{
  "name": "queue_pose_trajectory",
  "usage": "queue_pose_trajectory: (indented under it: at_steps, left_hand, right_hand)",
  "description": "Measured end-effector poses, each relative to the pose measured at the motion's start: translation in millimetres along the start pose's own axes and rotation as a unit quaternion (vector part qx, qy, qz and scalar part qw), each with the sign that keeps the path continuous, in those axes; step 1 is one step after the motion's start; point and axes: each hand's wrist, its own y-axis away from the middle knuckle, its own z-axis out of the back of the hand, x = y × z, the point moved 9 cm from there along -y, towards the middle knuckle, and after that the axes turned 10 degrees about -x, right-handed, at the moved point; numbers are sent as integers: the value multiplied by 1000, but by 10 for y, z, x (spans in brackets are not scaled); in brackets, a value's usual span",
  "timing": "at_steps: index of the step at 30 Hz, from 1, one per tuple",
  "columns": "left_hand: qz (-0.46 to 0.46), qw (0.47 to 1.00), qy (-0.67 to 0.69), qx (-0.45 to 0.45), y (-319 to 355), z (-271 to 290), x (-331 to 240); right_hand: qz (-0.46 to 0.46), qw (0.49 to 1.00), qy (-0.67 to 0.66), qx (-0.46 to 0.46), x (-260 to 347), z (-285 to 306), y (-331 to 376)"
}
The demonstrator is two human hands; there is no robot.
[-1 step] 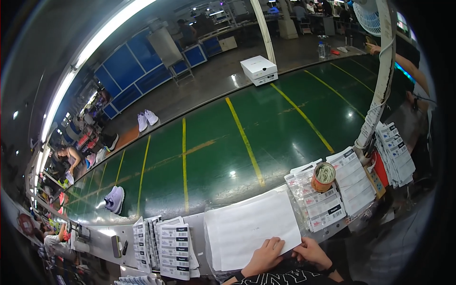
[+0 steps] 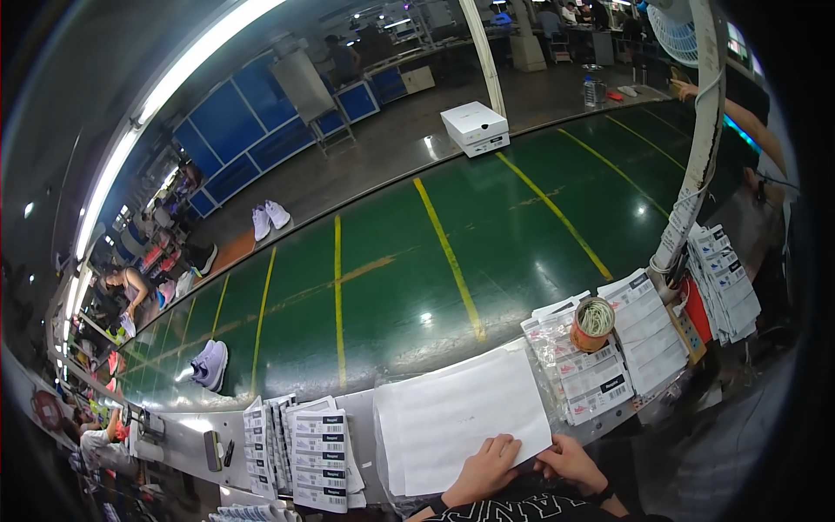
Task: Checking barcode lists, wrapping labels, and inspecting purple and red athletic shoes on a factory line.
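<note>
A stack of white paper sheets (image 2: 461, 409) lies on the near bench, with a clear plastic sleeve edge showing at its left. My left hand (image 2: 484, 470) rests flat on the lower part of the top sheet, fingers stretched out. At the stack's lower right corner, my right hand (image 2: 570, 464) is closed with its fingers curled at the paper's edge. The undersides of its fingers are hidden. Right of the stack are bundles of printed label sheets (image 2: 600, 391), and an open round tub of pale bands or string (image 2: 594, 324) stands on them.
Beyond the bench runs a green conveyor belt (image 2: 383, 304) with yellow lines. A lilac shoe (image 2: 209, 365) sits on it at left; a white shoe box (image 2: 475, 129) stands at its far edge. More label bundles (image 2: 320, 457) lie left. A post (image 2: 696, 157) rises at right near another person's arm (image 2: 752, 126).
</note>
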Motion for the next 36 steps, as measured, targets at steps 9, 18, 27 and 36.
queue_pose_trajectory:
  at_steps: [9, 18, 27, 36]
  left_hand:
    - [20, 1000, 19, 5, -4, 19, 52]
    - [22, 999, 26, -9, -9, 29, 63]
    - [24, 999, 30, -10, -10, 61, 30]
    - [33, 999, 32, -14, -20, 56, 71]
  right_hand:
    - [15, 1000, -9, -1, 143, -66, 27]
    - [52, 999, 1, 2, 182, -78, -7]
    - [41, 999, 5, -1, 189, -81, 14]
    - [63, 998, -3, -4, 219, -103, -39]
